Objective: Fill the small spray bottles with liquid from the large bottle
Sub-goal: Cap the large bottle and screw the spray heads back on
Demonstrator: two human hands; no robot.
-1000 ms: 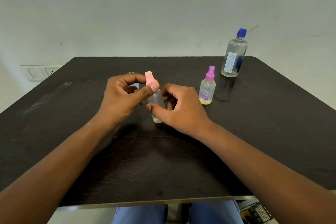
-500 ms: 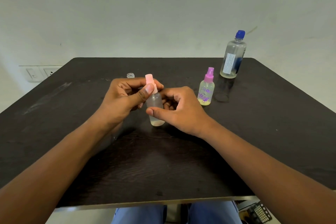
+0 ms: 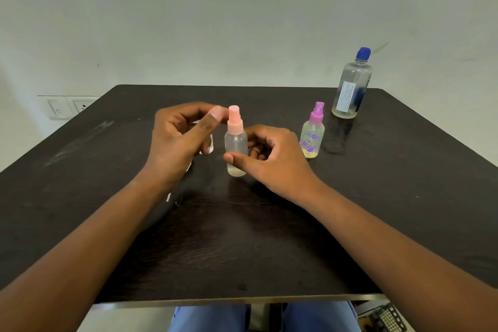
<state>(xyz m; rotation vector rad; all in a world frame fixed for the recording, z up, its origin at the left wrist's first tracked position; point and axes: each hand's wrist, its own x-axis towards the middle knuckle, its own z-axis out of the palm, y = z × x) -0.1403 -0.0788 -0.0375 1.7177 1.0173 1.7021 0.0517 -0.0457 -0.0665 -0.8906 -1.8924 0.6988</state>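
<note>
A small clear spray bottle with a pink top stands upright mid-table, a little pale liquid at its bottom. My right hand holds its body, thumb in front and fingers curled behind. My left hand hovers just left of the pink top, thumb tip beside it, fingers loosely curled and holding nothing I can see. A second small bottle with a purple top and purple print stands to the right, yellowish liquid low inside. The large clear bottle with a blue cap stands at the far right, nearly empty.
All of this is on a dark wooden table. A clear object shows partly behind my left hand; I cannot tell what it is. A wall socket is at the back left. My knees show below the front edge.
My left hand has let go of the pink top and drawn slightly left. The pink-topped bottle now stands upright in my right hand's hold.
</note>
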